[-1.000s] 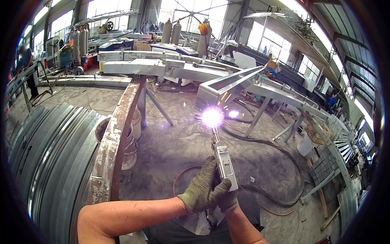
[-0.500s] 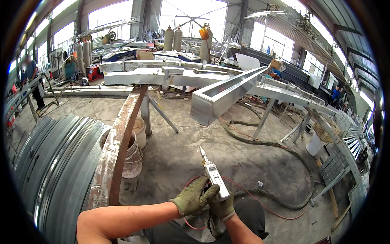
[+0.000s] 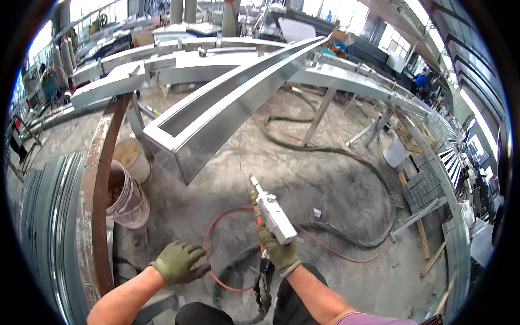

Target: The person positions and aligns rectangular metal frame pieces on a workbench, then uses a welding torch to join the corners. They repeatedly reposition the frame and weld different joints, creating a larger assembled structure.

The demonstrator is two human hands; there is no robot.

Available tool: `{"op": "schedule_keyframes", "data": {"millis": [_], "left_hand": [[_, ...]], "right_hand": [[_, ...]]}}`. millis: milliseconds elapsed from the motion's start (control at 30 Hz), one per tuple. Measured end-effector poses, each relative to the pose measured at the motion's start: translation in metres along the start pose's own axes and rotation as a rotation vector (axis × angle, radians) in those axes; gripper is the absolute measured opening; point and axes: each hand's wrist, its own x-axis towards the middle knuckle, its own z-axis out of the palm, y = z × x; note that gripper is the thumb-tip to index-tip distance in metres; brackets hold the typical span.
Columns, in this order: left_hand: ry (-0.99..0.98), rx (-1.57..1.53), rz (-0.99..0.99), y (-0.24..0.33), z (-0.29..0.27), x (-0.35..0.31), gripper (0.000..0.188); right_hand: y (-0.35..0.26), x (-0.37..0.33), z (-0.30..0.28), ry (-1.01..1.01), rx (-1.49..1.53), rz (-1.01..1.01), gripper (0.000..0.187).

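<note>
In my gloved right hand (image 3: 279, 252) is a silver-white welding gun (image 3: 275, 218), its slim nozzle pointing up and away from me. Thick dark cabling and a thin orange hose trail from the gun down between my legs. My left hand (image 3: 179, 262), also in a green glove, is off the gun to the left, holding nothing, its fingers apart. Ahead, a long shiny metal box channel (image 3: 208, 135) with an open top slants from near left to far right. Its far part rests on the metal frame beams (image 3: 211, 73), and its near end juts out above the floor.
A rusty, paint-spattered beam (image 3: 95, 200) runs along my left, with buckets (image 3: 130, 208) beside it and stacked metal strips (image 3: 49, 233) beyond. Dark and red hoses (image 3: 357, 242) loop over the concrete floor. Metal blocks (image 3: 425, 187) and a white bin (image 3: 394, 156) stand right.
My left hand has come off the welding gun and moved left, opening. The right hand keeps the gun. My view has shifted, so the box channel looks nearer and farther left.
</note>
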Motion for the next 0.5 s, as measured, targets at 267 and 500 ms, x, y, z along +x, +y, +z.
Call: {"op": "schedule_keyframes", "data": {"millis": [267, 500], "left_hand": [[-0.239, -0.727, -0.513, 0.142, 0.031, 0.001, 0.075], [-0.272, -1.154, -0.463, 0.288, -0.023, 0.010, 0.084]], "right_hand": [[-0.127, -0.025, -0.090, 0.443, 0.251, 0.296, 0.012], [-0.238, -0.048, -0.162, 0.597, 0.326, 0.441, 0.008]]}}
